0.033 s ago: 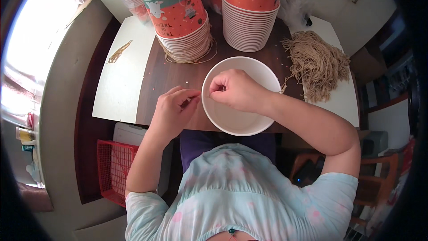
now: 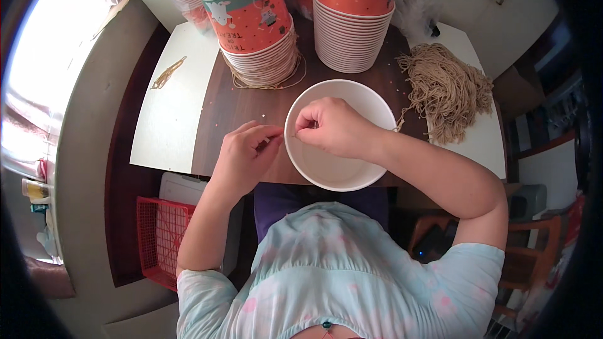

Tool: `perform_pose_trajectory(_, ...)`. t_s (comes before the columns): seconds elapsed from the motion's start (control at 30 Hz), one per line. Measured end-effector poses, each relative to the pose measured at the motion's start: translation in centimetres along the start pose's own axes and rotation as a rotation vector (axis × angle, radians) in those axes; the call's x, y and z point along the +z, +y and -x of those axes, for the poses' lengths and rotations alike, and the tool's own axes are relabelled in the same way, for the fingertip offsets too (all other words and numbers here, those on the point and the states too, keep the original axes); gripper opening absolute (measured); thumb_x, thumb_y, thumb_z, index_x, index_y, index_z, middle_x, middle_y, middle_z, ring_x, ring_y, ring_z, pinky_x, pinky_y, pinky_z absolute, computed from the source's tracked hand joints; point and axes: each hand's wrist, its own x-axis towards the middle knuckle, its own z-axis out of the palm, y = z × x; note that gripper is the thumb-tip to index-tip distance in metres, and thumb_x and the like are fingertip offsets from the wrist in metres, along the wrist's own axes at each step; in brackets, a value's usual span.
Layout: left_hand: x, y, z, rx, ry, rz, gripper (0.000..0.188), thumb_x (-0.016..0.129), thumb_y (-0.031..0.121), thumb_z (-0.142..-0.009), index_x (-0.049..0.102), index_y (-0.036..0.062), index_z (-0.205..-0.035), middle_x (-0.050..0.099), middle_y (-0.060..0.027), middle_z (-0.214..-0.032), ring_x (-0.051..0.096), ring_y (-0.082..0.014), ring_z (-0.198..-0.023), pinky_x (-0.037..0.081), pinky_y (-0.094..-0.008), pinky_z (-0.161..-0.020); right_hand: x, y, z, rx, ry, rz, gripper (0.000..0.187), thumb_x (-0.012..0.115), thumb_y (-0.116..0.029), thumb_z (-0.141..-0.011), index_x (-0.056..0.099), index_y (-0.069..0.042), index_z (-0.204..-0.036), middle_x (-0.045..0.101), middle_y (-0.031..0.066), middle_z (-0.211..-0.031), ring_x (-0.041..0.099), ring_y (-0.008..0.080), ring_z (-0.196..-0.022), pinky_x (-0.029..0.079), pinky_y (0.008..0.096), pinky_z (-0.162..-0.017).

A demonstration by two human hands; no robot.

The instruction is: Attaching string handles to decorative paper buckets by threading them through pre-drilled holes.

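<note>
A white paper bucket stands mouth up at the table's near edge, its inside facing me. My right hand reaches into it from the right, fingers pinched close to the left inner wall. Just outside that same wall, my left hand has its thumb and forefinger together, the fingertips at the rim. Whatever lies between the fingers of either hand is too small to make out. A short tan cord shows at the bucket's right rim, beside my right forearm.
Behind the bucket stand two upside-down stacks of orange printed buckets, the left stack looped with tan cord, the right stack without. A heap of tan cords lies at the right. Some cords lie far left; a red basket stands below.
</note>
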Motion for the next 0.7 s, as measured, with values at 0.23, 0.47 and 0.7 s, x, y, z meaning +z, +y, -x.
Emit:
perform_pose_trajectory(0.23,0.1,0.1,-0.1,0.023,-0.022,0.034,0.017,0.065,-0.001,-0.080,0.067,-0.0043,-0.097,0.063,-0.0093,-0.080,0.061,-0.0133,-0.068,0.047,-0.0247,-0.059,0.4,0.3,-0.4,-0.036,0.013,0.025,0.012,0.062,-0.009,-0.079,0.068,-0.001,-0.084,0.065,0.0079,-0.073,0.061,0.0149,-0.068,0.049,0.0301,-0.063)
perform_pose_trajectory(0.47,0.8,0.4,0.2,0.068,0.022,0.026,0.013,0.065,0.001,-0.077,0.067,-0.0024,-0.089,0.061,-0.0135,-0.076,0.061,-0.0275,-0.065,0.049,-0.0337,-0.060,0.4,-0.3,-0.5,-0.057,-0.026,0.080,0.012,0.063,-0.010,-0.078,0.069,-0.001,-0.083,0.066,0.0096,-0.077,0.062,0.0179,-0.074,0.049,0.0320,-0.067)
perform_pose_trajectory(0.7,3.2,0.8,1.7,0.009,0.164,-0.022,0.011,0.067,0.007,-0.073,0.060,-0.0007,-0.076,0.059,-0.0135,-0.071,0.060,-0.0276,-0.061,0.049,-0.0336,-0.057,-1.9,-3.4,2.2,0.049,-0.174,0.179,0.046,0.069,-0.020,-0.076,0.058,-0.001,-0.115,0.065,0.0132,-0.088,0.064,0.0237,-0.079,0.050,0.0341,-0.072)
